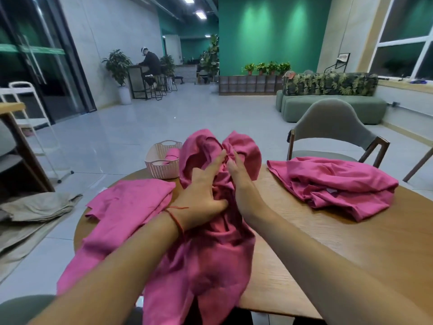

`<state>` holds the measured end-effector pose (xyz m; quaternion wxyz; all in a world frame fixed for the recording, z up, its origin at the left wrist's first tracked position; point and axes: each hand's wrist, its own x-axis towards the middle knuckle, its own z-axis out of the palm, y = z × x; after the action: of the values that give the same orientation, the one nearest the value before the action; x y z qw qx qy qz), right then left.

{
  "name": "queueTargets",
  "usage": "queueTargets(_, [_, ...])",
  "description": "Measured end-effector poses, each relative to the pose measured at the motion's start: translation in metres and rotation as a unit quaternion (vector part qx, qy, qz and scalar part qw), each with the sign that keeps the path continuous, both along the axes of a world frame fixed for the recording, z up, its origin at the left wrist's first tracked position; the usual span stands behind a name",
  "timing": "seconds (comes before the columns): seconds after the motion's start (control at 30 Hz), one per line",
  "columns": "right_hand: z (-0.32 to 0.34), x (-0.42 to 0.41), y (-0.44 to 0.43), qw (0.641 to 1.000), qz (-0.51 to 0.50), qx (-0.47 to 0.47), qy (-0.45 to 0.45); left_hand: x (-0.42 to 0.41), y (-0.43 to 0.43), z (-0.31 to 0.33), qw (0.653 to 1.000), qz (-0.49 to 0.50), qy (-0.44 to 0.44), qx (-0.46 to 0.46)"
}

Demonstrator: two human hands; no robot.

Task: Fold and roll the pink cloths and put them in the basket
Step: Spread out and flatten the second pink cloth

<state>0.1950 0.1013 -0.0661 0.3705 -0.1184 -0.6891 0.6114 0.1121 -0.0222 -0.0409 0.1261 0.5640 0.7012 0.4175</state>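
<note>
A crumpled pink cloth (210, 249) is bunched up in the middle of the round wooden table (328, 242) and hangs over its near edge. My left hand (199, 193) lies on the cloth with its fingers stretched toward the top of the bunch. My right hand (236, 170) pinches a gathered fold of the same cloth close to my left fingertips. A second pink cloth (126, 207) lies spread at the left. A third (335, 181) is heaped at the right. The pale pink basket (161, 170) stands at the table's far edge and holds one rolled pink cloth (172, 154).
A grey chair with wooden legs (332, 134) stands beyond the table at the right. Beige fabric (37, 207) lies on the floor to the left. A white rack (30, 113) and a wooden shelf stand further left. A person sits far off at a counter.
</note>
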Motion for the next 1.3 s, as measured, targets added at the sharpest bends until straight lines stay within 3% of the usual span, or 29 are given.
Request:
queueTargets(0.13, [0.053, -0.050, -0.024, 0.996, 0.065, 0.008, 0.053, -0.050, -0.032, 0.069, 0.995, 0.025, 0.094, 0.017])
queueTargets(0.27, [0.112, -0.109, -0.048, 0.989, 0.097, 0.064, 0.086, -0.098, -0.072, 0.125, 0.983, 0.083, 0.129, 0.099])
queueTargets(0.43, [0.156, -0.166, -0.083, 0.976, 0.085, 0.158, 0.126, -0.143, -0.108, 0.136, 0.942, 0.160, 0.214, 0.202])
queueTargets(0.57, [0.183, -0.211, -0.093, 0.969, 0.092, 0.190, 0.130, -0.187, -0.114, 0.159, 0.919, 0.191, 0.262, 0.226])
queueTargets(0.77, [0.205, -0.253, -0.091, 0.965, 0.134, 0.183, 0.132, -0.228, -0.111, 0.170, 0.915, 0.223, 0.240, 0.234])
queueTargets(0.87, [0.171, -0.250, -0.096, 0.961, 0.143, 0.214, 0.099, -0.223, -0.119, 0.122, 0.917, 0.238, 0.205, 0.245])
queueTargets(0.93, [0.119, -0.243, -0.104, 0.962, 0.133, 0.231, 0.061, -0.209, -0.125, 0.069, 0.933, 0.231, 0.132, 0.243])
queueTargets(1.03, [0.024, -0.224, -0.113, 0.958, 0.084, 0.270, -0.055, -0.186, -0.143, -0.021, 0.955, 0.254, 0.030, 0.149])
queueTargets(1.13, [-0.053, -0.222, -0.118, 0.873, 0.039, 0.397, -0.281, -0.181, -0.162, -0.086, 0.933, 0.340, 0.090, -0.081])
queueTargets(1.2, [-0.081, -0.235, -0.120, 0.831, 0.010, 0.453, -0.321, -0.186, -0.164, -0.093, 0.903, 0.370, 0.129, -0.174])
queueTargets(1.3, [-0.081, -0.250, -0.121, 0.815, 0.019, 0.473, -0.333, -0.188, -0.163, -0.078, 0.893, 0.356, 0.133, -0.240])
